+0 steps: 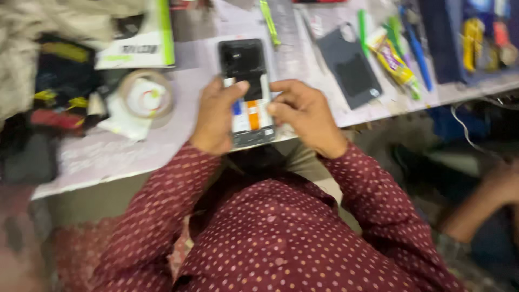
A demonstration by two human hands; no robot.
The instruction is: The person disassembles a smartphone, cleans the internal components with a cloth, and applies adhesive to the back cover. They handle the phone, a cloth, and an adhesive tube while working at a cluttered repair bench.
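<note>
Opened phone [247, 92] gripped by both hands; tape roll [146, 97] left, dark back cover [350, 67] right.

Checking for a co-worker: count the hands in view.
3. Left hand and right hand hold the opened phone at the table edge. Another person's hand shows at far right; blurred.

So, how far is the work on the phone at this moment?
Done: the back cover is off and lies on the table to the right. In hand: the left hand and right hand hold the opened phone, its inner parts showing. Left: the phone is not closed. The picture is blurred, so finer details are unclear.
</note>
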